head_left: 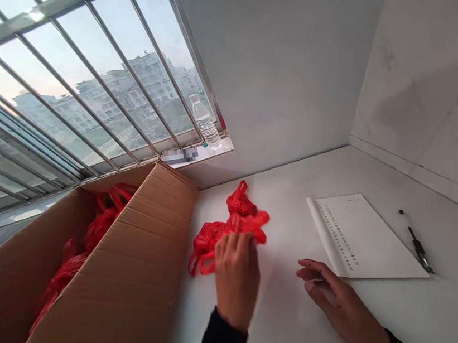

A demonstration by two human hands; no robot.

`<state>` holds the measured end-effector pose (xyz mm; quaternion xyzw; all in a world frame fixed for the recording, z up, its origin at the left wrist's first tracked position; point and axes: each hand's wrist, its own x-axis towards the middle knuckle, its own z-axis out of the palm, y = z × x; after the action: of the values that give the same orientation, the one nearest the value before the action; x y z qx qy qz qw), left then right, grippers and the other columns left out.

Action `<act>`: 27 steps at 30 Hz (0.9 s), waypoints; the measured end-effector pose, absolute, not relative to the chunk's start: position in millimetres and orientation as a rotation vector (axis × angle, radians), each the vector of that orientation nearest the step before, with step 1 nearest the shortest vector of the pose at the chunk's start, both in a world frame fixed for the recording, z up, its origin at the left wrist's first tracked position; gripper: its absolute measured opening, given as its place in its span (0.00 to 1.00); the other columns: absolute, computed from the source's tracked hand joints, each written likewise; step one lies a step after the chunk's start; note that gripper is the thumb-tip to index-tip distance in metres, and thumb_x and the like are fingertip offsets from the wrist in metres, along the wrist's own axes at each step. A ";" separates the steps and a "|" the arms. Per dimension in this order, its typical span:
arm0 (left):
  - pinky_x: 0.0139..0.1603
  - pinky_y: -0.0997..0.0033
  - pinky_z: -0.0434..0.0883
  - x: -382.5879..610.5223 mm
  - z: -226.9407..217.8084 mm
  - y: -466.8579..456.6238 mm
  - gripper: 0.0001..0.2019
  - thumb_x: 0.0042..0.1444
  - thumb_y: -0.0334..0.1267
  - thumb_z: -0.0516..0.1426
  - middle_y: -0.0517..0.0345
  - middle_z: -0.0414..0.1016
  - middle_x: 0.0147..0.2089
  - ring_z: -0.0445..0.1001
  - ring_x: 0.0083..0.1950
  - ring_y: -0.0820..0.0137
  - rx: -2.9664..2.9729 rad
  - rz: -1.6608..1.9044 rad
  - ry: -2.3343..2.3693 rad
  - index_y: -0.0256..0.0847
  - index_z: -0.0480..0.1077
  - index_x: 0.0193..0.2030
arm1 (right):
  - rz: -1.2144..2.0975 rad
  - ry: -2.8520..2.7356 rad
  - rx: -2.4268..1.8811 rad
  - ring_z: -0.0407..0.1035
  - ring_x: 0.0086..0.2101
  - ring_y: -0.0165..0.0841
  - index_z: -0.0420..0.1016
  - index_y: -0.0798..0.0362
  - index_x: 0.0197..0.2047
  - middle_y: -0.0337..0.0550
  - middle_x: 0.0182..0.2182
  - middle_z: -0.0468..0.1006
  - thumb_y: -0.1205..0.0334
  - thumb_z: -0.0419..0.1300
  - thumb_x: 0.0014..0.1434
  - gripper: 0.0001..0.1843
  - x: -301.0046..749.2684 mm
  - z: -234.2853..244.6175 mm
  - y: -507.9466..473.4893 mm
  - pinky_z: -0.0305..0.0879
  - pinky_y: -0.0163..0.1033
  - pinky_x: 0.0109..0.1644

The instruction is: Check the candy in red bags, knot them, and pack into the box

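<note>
A crumpled red plastic bag (227,225) lies on the white table (283,198) beside a big cardboard box (113,288). My left hand (236,274) reaches onto the bag, its fingers curled over the bag's near edge and gripping it. My right hand (339,303) rests on the table just left of a white printed booklet (364,238), fingers loosely bent and apart, holding nothing. More red bags (89,235) lie inside the open box.
A black pen (418,248) lies right of the booklet. A clear water bottle (205,121) stands on the window sill behind the box. Barred window at the left, white walls at the back and right.
</note>
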<state>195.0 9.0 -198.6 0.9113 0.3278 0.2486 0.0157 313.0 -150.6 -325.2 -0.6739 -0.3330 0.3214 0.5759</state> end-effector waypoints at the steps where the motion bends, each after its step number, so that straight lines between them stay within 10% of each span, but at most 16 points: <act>1: 0.47 0.53 0.70 194.9 -202.1 -11.3 0.09 0.68 0.29 0.53 0.54 0.74 0.37 0.71 0.43 0.59 2.827 0.766 0.945 0.41 0.73 0.39 | 0.790 -0.797 -1.558 0.73 0.56 0.41 0.64 0.45 0.67 0.51 0.57 0.77 0.42 0.55 0.68 0.29 313.6 -324.8 -151.9 0.70 0.50 0.61; 10: 0.61 0.55 0.72 155.4 -239.3 -68.5 0.26 0.67 0.30 0.53 0.48 0.71 0.64 0.68 0.64 0.59 2.592 0.584 0.620 0.47 0.57 0.71 | 0.845 -0.799 -1.348 0.75 0.54 0.41 0.68 0.47 0.62 0.50 0.56 0.78 0.55 0.54 0.71 0.18 325.6 -313.2 -171.6 0.75 0.46 0.55; 16: 0.64 0.38 0.68 145.5 -264.1 -66.9 0.14 0.62 0.25 0.58 0.50 0.75 0.54 0.71 0.59 0.55 2.705 0.539 0.536 0.45 0.72 0.51 | 0.410 -0.798 -1.683 0.67 0.62 0.38 0.61 0.40 0.68 0.44 0.64 0.70 0.60 0.50 0.72 0.23 334.6 -297.5 -200.9 0.68 0.49 0.65; 27: 0.70 0.47 0.61 140.1 -258.6 -63.5 0.09 0.63 0.28 0.58 0.59 0.79 0.52 0.71 0.62 0.60 2.590 0.648 0.577 0.48 0.72 0.44 | 0.175 -1.383 -1.816 0.73 0.46 0.37 0.72 0.44 0.47 0.37 0.40 0.79 0.66 0.55 0.69 0.09 343.5 -276.4 -213.8 0.58 0.56 0.68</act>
<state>140.1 -63.5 -258.6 0.9284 0.2067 0.2324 0.2034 343.5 -213.8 -276.4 -0.7221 -0.5503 0.0694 0.4134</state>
